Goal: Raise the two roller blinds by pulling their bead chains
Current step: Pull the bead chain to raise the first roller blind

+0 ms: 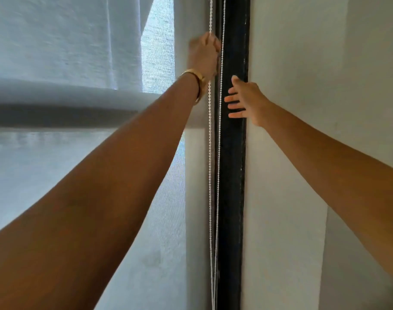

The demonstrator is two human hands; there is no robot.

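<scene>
Two white bead chain strands (pixel 210 166) hang side by side in front of a black window frame post (pixel 232 175). High up, my left hand (pixel 203 54) is closed around the left strand; a gold bangle sits on its wrist. Lower and to the right, my right hand (pixel 244 101) has its fingers spread, reaching toward the right strand (pixel 220 90) without gripping it. The grey roller blind (pixel 68 104) has its bottom bar across the left, partly raised. Behind and below it hangs a sheer white blind (pixel 56 164) covering the window.
A plain white wall (pixel 314 108) fills the right side beyond the black post. A narrow grey fabric strip (pixel 195 198) hangs just left of the chains. Both my forearms stretch up from the bottom corners.
</scene>
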